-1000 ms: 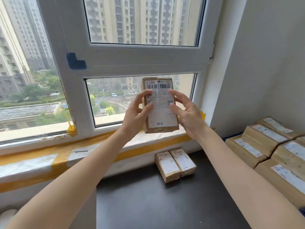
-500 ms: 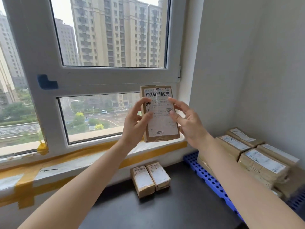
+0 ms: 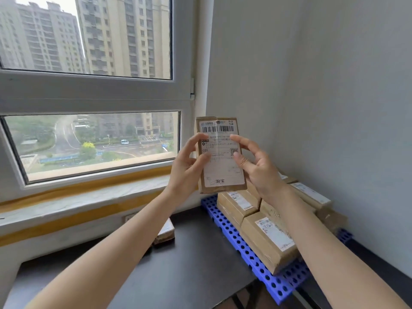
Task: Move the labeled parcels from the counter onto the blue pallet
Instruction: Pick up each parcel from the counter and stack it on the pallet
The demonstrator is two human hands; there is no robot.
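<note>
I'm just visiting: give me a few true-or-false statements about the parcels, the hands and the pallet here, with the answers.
1. Both hands hold one parcel upright in the air. True: left hand, right hand.
2. Its label faces away from the camera. False: the barcode faces the camera.
3. The blue pallet already carries parcels. True.
4. The pallet lies left of the held parcel. False: it lies below and right.
5. No parcel remains on the counter. False: a counter parcel shows behind the left forearm.
</note>
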